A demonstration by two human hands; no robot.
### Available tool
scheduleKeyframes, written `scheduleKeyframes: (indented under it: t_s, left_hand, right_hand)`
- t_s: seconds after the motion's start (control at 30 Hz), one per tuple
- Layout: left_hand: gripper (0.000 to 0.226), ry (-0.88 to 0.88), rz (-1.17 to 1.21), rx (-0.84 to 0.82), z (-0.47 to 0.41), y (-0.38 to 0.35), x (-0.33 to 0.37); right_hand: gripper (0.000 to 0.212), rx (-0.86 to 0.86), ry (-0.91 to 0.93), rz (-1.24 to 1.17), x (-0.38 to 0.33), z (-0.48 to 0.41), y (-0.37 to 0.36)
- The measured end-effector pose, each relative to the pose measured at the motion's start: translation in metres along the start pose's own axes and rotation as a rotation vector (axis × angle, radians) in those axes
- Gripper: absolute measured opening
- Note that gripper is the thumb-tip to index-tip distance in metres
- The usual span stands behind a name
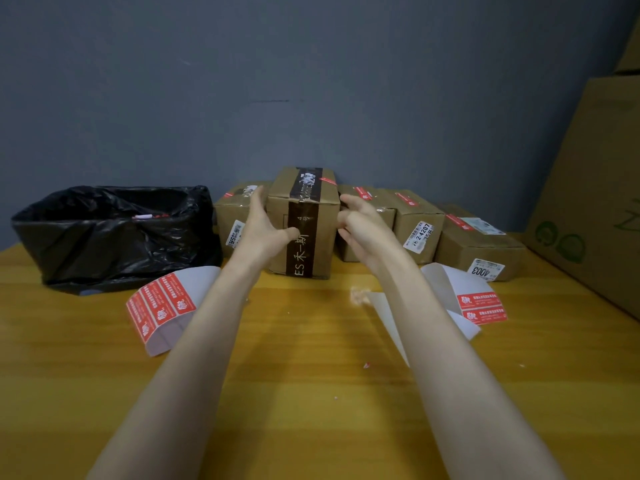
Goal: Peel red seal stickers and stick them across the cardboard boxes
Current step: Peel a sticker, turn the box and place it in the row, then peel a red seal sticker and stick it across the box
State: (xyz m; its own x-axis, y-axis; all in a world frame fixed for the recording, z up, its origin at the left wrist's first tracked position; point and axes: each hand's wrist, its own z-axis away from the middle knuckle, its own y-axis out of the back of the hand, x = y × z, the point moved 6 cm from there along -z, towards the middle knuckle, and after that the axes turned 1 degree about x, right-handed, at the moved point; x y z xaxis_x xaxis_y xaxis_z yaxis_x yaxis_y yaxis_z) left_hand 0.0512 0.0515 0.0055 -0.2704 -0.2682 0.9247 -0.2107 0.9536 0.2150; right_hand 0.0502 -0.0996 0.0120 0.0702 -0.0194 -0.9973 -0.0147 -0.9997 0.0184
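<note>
A tall cardboard box [322, 233] with a dark tape band and a red seal sticker [328, 181] at its top edge stands at the back of the table. My left hand [265, 223] lies against its left side with straight fingers, the thumb on its front. My right hand [360, 223] is at its right side with fingers loosely bent; contact is unclear. A curled sheet of red seal stickers [162, 303] lies left of my left forearm. Another sheet with two red stickers [479, 306] lies to the right.
A black bin bag [110, 233] sits at the back left. More cardboard boxes with red seals stand on either side of the tall box: one on the left [230, 216] and others on the right [419, 220], [478, 244]. A large carton [595, 188] leans at the far right. The wooden table [311, 358] carries paper scraps.
</note>
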Motion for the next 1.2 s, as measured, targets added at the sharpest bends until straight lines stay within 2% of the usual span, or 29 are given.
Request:
scheduleKeyframes:
  t_s: [0.4,0.57,0.8,0.97,1.2]
  left_hand:
    - [0.125,0.040,-0.432,0.235,0.008,-0.012,0.000]
    - [0.120,0.011,-0.396,0.327,0.014,-0.017,-0.001]
    - [0.101,-0.030,-0.301,0.318,0.007,0.002,0.009]
    - [0.093,-0.058,-0.215,0.278,-0.001,0.027,0.024]
    - [0.092,-0.181,-0.154,0.212,0.000,0.048,0.042]
  right_hand:
    - [0.048,-0.097,0.014,0.300,-0.015,-0.001,-0.002]
    - [0.049,-0.129,-0.012,0.220,-0.016,0.003,0.005]
    - [0.042,-0.201,0.016,0.171,-0.027,0.013,0.014]
    - [0.033,-0.105,0.059,0.054,-0.035,0.011,0.038]
    - [0.032,0.032,0.150,-0.038,-0.045,0.014,0.063]
